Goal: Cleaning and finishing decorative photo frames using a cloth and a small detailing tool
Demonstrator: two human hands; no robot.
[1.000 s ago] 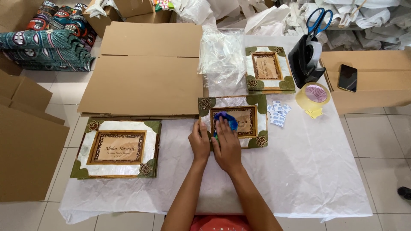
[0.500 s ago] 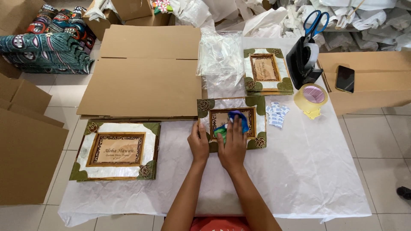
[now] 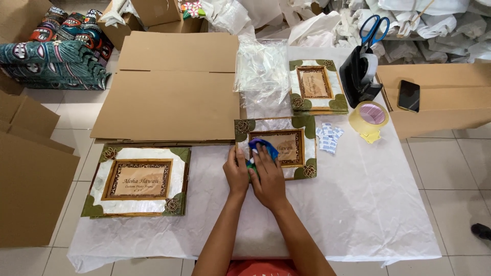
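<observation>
Both hands sit centre frame on the middle picture frame (image 3: 276, 147), which lies flat on the white sheet (image 3: 368, 204) covering the table. The right hand (image 3: 267, 174) presses a blue cloth (image 3: 262, 147) onto the frame's glass, fingers spread flat over the cloth rather than curled round it, so it's a pressing hold, open palm down. The left hand (image 3: 236, 171) rests on the frame's lower left edge, fingers loosely curved, nothing held; I read that as pinning the frame so it doesn't slide under the cloth. A bigger matching frame (image 3: 138, 180) lies at lower left, well apart, and a third frame (image 3: 316, 86) is above centre, just beside a heap of clear plastic bags (image 3: 262, 69). Flattened cardboard (image 3: 174, 87) fills the upper left. Small white sachets (image 3: 328, 138) lie just right of the middle frame, near at hand. A roll of tan packing tape (image 3: 369, 116) and a black tape dispenser (image 3: 360, 74) with blue-handled scissors (image 3: 373, 28) stuck in it sit upper right, all in arm's reach. A phone (image 3: 408, 95) lies on a carton (image 3: 450, 97) at the right edge.
</observation>
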